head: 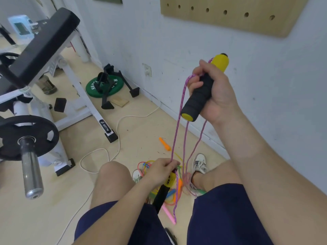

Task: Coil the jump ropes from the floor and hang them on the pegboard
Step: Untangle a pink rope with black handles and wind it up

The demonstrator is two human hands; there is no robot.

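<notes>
Coiling stage, clenching the right hand (214,92) round the foam handle (199,99) and gathered turns of the purple rope (182,103) so nothing slips, letting 3 strands hang below that grip, pinching the rope beneath with the left hand (161,169) at the other handle (167,182), drawing slack taut.

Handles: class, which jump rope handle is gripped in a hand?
The black foam handle with yellow ends, in the raised right hand. Its twin dangles below the left hand, which pinches the rope; the orange handle lies on the floor.
</notes>
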